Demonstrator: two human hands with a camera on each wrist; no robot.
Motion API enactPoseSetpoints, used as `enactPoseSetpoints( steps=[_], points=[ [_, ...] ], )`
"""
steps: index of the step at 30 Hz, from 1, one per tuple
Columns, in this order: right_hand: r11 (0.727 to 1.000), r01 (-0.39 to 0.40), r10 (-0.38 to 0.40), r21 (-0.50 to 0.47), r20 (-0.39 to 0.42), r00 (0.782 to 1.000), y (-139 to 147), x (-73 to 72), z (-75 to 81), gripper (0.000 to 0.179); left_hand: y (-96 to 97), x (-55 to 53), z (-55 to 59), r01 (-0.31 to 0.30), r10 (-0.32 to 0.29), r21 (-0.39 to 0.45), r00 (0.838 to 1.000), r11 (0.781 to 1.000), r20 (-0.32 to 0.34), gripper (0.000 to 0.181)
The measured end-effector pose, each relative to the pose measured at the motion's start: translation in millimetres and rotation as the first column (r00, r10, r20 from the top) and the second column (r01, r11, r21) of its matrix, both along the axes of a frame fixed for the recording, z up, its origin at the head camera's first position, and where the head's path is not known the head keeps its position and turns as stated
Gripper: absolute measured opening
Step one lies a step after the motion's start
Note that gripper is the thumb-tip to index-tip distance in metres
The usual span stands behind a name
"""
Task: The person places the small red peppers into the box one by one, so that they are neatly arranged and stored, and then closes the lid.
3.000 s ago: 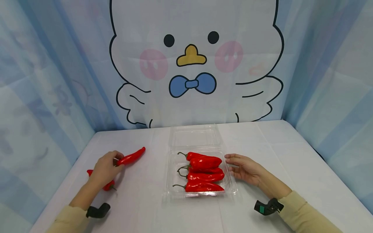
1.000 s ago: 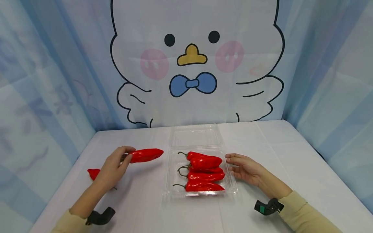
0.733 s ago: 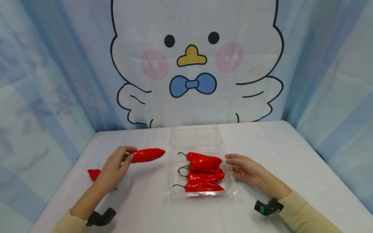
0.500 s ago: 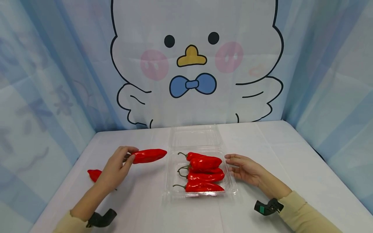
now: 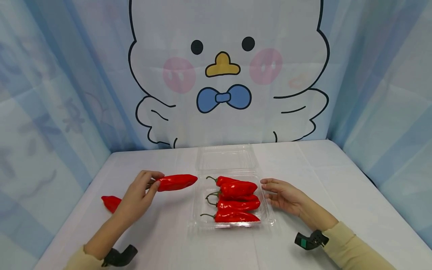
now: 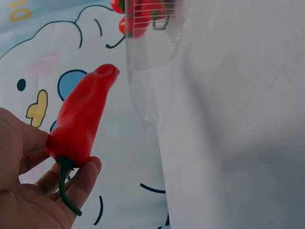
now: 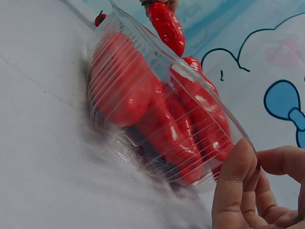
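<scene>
My left hand [image 5: 136,198] pinches a red pepper [image 5: 178,182] near its stem end, above the table to the left of a clear plastic clamshell box [image 5: 199,198]. In the left wrist view the pepper's green stem [image 6: 63,183] hangs between thumb and fingers, and its tip points away from the hand. Several red peppers [image 5: 236,216] lie in the box, stems toward the left. My right hand [image 5: 283,195] pinches the box's right rim between thumb and finger, clearest in the right wrist view. The other right fingers curl below the rim.
One more red pepper [image 5: 110,203] lies on the white table [image 5: 303,165] behind the left wrist, partly hidden by it. The box's lid [image 5: 226,157] is folded back flat toward a cartoon-printed curtain [image 5: 222,123].
My left hand has lifted the pepper off the table at the left and carried it rightward to near the box's left edge. The right hand and the box have stayed in place.
</scene>
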State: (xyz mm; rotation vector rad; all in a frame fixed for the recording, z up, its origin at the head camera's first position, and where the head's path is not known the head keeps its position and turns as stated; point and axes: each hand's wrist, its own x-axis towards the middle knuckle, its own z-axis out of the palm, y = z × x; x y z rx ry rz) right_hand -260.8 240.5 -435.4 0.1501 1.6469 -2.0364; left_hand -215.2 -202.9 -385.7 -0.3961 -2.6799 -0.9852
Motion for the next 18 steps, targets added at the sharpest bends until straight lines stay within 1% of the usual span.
enactPoseSetpoints(
  steps=[4, 11, 18],
  points=[
    [1.0, 0.001, -0.001, 0.001, 0.003, 1.0, -0.6, -0.2, -0.6, 0.027, 2.9, 1.6, 0.3, -0.004, 0.004, 0.005, 1.0, 1.0, 0.01, 0.028],
    [1.0, 0.001, -0.001, -0.006, 0.004, 1.0, -0.4, 0.3, -0.6, 0.028, 4.9, 3.3, -0.8, 0.007, -0.007, -0.006, 1.0, 1.0, 0.014, 0.028],
    [1.0, 0.008, -0.008, -0.008, 0.002, 1.0, 0.2, 0.3, -0.7, 0.029, 8.6, 7.9, 3.2, 0.044, -0.044, 0.005, 0.999, 0.999, 0.018, 0.026]
  ],
)
